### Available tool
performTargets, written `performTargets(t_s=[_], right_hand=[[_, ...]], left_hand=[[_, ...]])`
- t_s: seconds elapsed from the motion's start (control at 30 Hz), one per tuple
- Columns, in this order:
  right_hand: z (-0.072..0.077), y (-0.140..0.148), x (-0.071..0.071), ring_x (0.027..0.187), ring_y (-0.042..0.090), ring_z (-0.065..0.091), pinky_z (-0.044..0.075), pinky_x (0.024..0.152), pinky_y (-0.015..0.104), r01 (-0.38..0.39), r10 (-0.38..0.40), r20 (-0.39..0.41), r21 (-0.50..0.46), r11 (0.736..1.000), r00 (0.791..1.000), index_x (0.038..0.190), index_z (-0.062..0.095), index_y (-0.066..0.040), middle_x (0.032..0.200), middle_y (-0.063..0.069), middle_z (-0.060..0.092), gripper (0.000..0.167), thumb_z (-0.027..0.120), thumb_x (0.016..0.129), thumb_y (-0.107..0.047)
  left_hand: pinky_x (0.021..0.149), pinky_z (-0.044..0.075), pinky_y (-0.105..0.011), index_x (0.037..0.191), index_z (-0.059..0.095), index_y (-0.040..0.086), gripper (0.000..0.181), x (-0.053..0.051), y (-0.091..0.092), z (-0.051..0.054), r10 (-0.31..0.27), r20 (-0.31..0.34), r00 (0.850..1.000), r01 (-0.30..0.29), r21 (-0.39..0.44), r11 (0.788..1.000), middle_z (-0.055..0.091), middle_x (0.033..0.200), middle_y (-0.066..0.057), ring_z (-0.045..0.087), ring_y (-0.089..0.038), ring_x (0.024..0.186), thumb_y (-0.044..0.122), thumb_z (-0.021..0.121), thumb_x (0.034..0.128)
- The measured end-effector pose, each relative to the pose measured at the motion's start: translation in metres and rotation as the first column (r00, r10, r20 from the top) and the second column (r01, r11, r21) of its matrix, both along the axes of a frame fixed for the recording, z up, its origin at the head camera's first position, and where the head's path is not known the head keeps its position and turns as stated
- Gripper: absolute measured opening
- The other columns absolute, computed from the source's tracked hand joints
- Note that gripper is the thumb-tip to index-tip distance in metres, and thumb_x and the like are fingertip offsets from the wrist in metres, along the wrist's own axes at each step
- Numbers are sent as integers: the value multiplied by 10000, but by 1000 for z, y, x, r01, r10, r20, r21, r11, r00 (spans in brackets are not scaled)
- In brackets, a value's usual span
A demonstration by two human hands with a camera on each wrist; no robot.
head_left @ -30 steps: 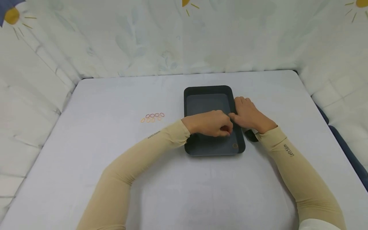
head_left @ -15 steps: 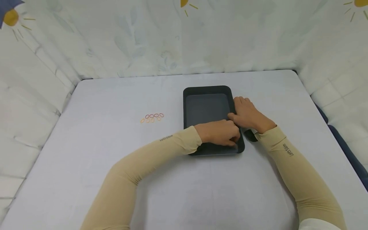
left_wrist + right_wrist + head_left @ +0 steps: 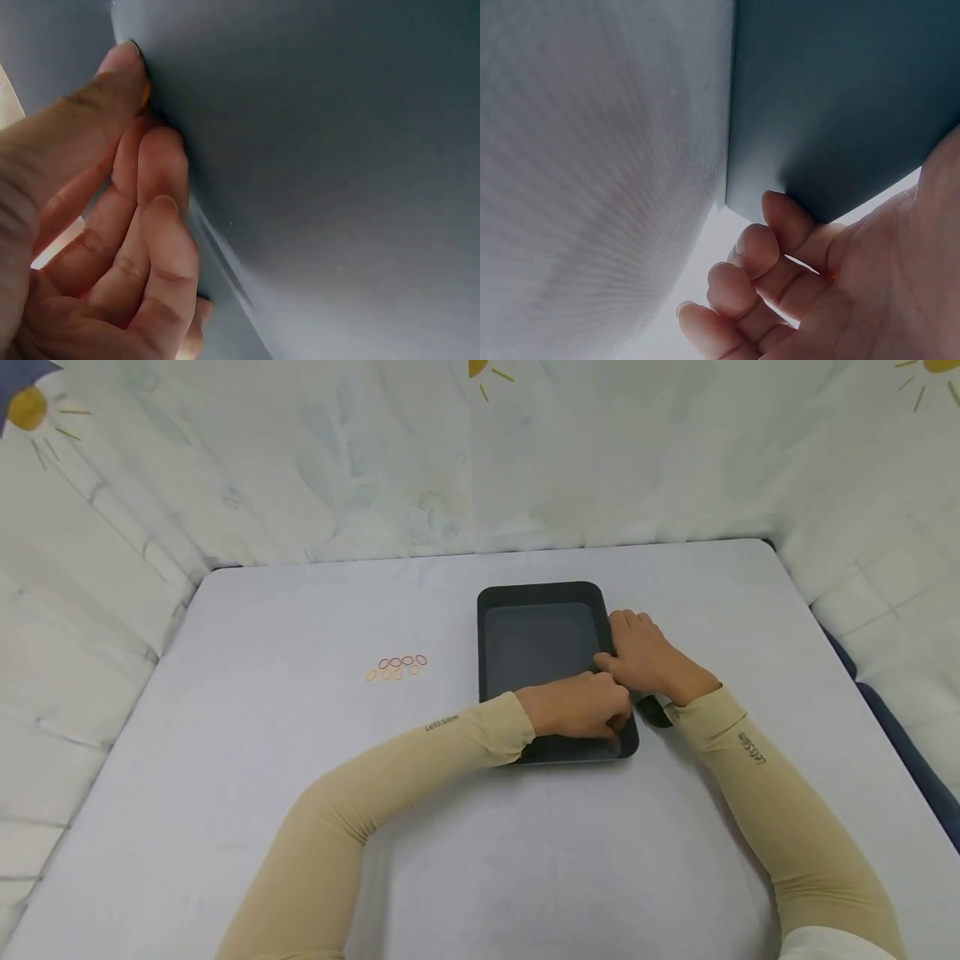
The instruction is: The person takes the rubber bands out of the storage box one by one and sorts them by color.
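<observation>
A dark grey rectangular tray [image 3: 540, 639] lies on the table. My left hand [image 3: 577, 706] reaches into its near right corner. In the left wrist view, the thumb and forefinger pinch a small orange rubber band [image 3: 146, 94], mostly hidden by the fingertips, against the tray's inner surface. My right hand [image 3: 645, 656] holds the tray's right side, thumb over the rim and fingers outside. In the right wrist view, its curled fingers [image 3: 784, 217] touch the outer wall. Left of the tray lie several red rubber bands [image 3: 396, 662] in a row above several orange rubber bands [image 3: 386, 675].
A white cloth covers the table [image 3: 480, 860]. A small black object [image 3: 654, 711] shows beneath my right wrist, beside the tray. Pale patterned curtains [image 3: 390, 460] enclose the back and sides of the table.
My left hand has moved right and nearer within the tray, over the spot where an orange rubber band lay, and now pinches it. My right hand stays at the tray's side.
</observation>
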State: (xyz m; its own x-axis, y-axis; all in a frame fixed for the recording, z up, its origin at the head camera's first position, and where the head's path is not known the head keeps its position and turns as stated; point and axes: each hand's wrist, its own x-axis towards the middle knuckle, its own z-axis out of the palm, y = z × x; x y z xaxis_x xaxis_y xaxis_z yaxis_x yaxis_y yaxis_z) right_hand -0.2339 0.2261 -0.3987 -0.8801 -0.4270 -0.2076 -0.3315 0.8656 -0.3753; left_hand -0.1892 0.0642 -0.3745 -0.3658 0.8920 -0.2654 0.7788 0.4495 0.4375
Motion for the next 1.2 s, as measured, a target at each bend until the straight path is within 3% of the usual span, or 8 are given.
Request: performTargets(t_s=[0.3,0.47,1.2], right_hand=[[1,-2,-1,980,386,381,351,864,508,16,-17,-13,-29,999,1000,1208,444,94,1151,260,475,421,479,970,-252],[2,-3,0,1011,403,391,357,883,527,14,-14,-6,-38,999,1000,1204,446,89,1176,267,476,416,479,962,-247],[6,-1,3,1053,449,433,384,921,571,-6,6,-12,-8,1000,1000,1254,441,134,1192,303,496,476,504,1004,-266]], left_hand=[[784,557,-165,1022,796,119,126,2,-8,5,-13,28,1000,12,15,1000,798,996,-4,734,-90,873,220,742,967],[781,550,-164,1000,801,141,127,0,-12,5,-17,25,1000,16,19,1000,796,973,17,724,-74,842,240,724,984],[768,542,-156,989,798,146,98,-5,-45,21,17,65,998,-22,77,997,788,981,41,695,-41,835,225,749,961]])
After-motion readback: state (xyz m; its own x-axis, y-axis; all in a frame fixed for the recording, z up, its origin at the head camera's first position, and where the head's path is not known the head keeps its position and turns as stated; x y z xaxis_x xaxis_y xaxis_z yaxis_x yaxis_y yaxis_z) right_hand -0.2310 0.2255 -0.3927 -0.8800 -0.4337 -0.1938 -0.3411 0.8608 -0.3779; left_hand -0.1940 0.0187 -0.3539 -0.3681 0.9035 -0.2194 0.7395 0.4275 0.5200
